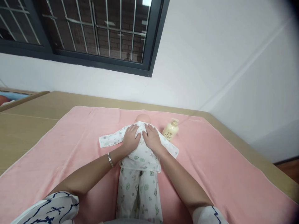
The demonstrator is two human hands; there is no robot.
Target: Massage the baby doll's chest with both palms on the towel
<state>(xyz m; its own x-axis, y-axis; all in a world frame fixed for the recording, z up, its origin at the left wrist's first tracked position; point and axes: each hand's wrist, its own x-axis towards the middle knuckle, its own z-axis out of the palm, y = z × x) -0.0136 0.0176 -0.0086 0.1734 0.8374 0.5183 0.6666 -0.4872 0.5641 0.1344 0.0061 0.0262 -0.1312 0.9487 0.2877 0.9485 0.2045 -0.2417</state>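
A doll in a white patterned top [141, 157] and matching trousers [148, 193] lies on a pink cloth [81, 133], its rounded head [143, 118] at the far end. Both sleeves are spread out sideways. My left hand [131, 137] rests flat on the upper left of the top, fingers extended. On the upper right of the top lies my right hand [151, 137], also flat with its fingers extended. The two thumbs are close together near the middle. Neither hand grips anything. A silver bangle circles my left wrist.
Just right of the doll's shoulder, a pale yellow pump bottle [170, 130] leans on the cloth. The wooden surface [70, 98] shows around the cloth's edges. Behind it are a white wall and a dark-framed window [100, 62] with bars.
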